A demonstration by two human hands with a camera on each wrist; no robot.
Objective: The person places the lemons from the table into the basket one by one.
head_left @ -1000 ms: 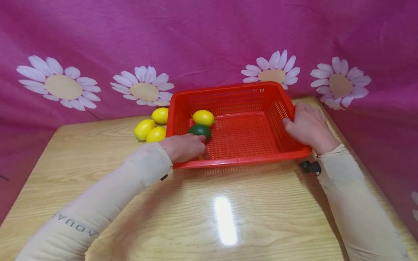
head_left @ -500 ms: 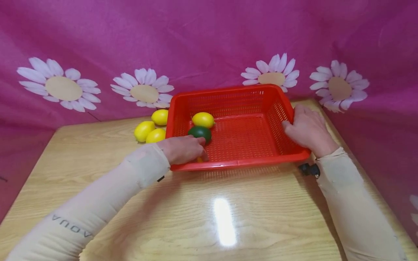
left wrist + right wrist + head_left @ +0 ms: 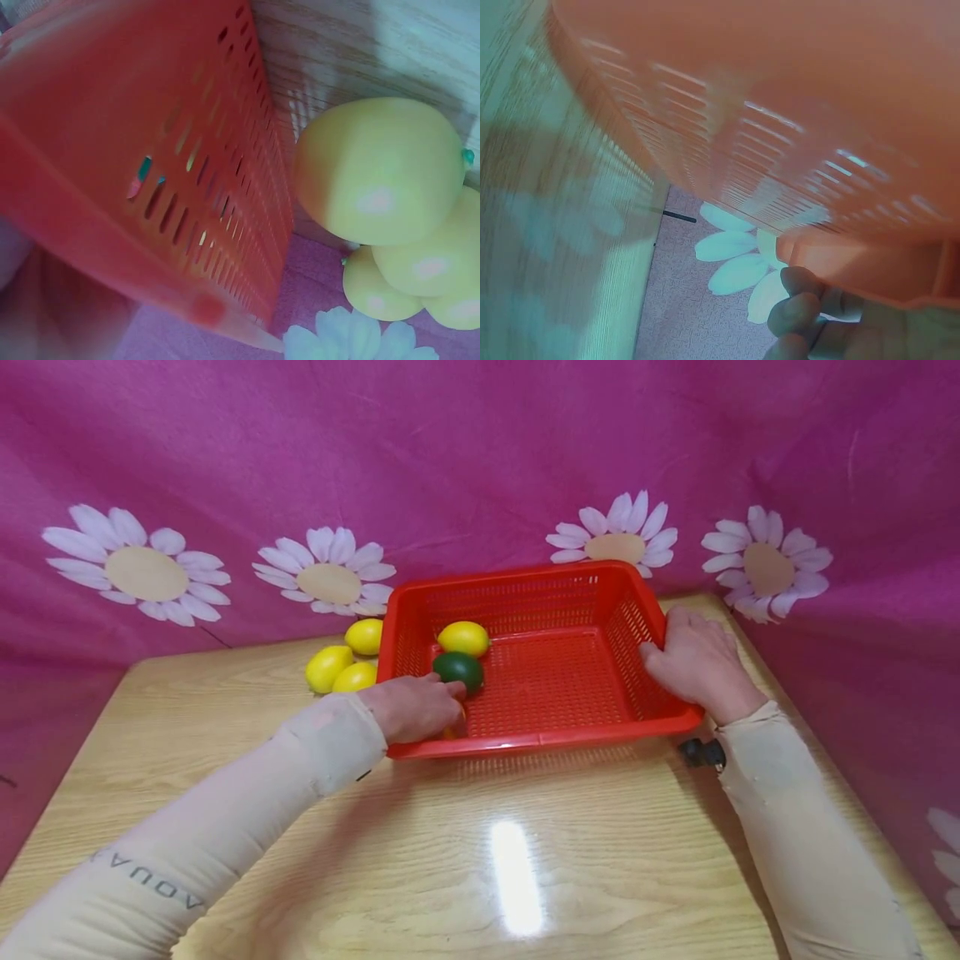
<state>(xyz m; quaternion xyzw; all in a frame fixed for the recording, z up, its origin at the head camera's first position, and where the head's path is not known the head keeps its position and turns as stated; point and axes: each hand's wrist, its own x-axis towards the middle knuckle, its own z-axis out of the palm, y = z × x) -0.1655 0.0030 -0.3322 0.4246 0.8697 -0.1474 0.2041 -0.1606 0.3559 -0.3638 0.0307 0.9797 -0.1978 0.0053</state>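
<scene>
Left hand (image 3: 414, 708): in red basket (image 3: 540, 740), fingers curled, seemingly round a half-hidden orange item (image 3: 458, 723).
Right hand (image 3: 702, 662): grips the basket's right rim.
Green fruit (image 3: 460, 671): inside, beside yellow lemon (image 3: 463, 638).
Outer lemons (image 3: 327, 668): on table (image 3: 622, 843), left of basket.

Wooden table (image 3: 615, 852) with basket (image 3: 540, 741), lemons (image 3: 328, 668)

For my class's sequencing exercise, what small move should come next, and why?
Probably loosen the left grip and leave the orange item in the red basket: it already shows inside the near wall, close to the green fruit, and the right grip holds the basket's right end.
</scene>
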